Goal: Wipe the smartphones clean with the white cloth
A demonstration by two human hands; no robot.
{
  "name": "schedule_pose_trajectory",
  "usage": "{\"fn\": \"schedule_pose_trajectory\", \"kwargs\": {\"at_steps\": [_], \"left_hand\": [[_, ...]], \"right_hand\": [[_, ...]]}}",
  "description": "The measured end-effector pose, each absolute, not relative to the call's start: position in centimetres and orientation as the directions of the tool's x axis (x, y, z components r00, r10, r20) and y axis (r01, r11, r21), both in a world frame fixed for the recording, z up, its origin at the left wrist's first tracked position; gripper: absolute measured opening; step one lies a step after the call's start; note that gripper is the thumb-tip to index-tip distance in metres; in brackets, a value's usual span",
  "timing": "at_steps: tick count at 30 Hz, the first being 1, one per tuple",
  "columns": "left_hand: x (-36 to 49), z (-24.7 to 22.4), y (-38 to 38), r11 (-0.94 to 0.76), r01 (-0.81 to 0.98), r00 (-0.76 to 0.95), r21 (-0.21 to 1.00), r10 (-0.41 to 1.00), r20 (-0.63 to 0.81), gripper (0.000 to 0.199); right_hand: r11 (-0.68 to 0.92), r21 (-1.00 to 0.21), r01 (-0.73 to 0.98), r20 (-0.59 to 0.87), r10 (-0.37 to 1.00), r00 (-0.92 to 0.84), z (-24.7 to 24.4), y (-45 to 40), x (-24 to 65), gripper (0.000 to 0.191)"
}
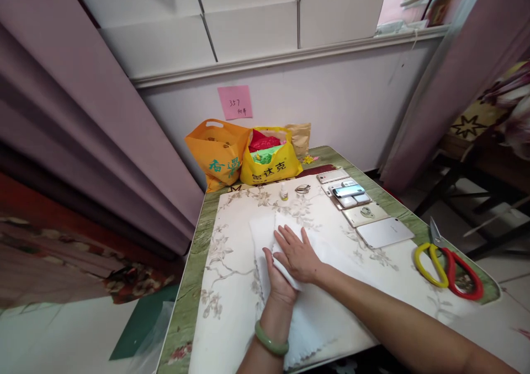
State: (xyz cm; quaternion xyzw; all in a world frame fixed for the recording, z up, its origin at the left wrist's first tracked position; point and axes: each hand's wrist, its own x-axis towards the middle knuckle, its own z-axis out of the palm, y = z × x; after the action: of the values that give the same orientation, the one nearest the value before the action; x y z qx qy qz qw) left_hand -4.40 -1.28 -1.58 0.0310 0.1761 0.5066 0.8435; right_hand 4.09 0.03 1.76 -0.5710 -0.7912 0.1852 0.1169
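While the right hand [297, 257] lies flat, fingers slightly spread, on the white cloth [306, 327], the left hand [282, 287] sits palm-up under it, a fold between them. Left fingers are mostly hidden, so can't tell if they're gripping. Little bottle [284, 193] beyond the fingertips, scissors [450, 262] well right of them.

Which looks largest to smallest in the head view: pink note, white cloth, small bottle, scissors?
1. White cloth
2. Scissors
3. Pink note
4. Small bottle
Apparent size only; the pink note is farther back.
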Motion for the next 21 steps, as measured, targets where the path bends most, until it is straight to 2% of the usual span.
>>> {"fn": "schedule_pose_trajectory", "kwargs": {"at_steps": [10, 15, 21], "left_hand": [[-3.6, -0.5, -0.4, 0.364, -0.904, 0.29, 0.225, 0.908, -0.304, 0.059], [-3.6, -0.1, -0.7, 0.399, -0.888, 0.31, 0.231, 0.888, -0.34, 0.063], [-3.9, -0.8, -0.7, 0.42, -0.883, 0.333, 0.211, 0.876, -0.349, 0.064]], "right_hand": [[0.116, -0.431, 0.895, -0.047, 0.987, -0.151, 1.0, 6.2, 5.2, 0.057], [0.035, -0.324, 0.945, 0.056, 0.998, -0.017, 0.2, 6.7, 6.4, 0.056], [0.185, -0.205, 0.961, 0.219, 0.966, -0.139, -1.0, 2.9, 7.8, 0.056]]}}
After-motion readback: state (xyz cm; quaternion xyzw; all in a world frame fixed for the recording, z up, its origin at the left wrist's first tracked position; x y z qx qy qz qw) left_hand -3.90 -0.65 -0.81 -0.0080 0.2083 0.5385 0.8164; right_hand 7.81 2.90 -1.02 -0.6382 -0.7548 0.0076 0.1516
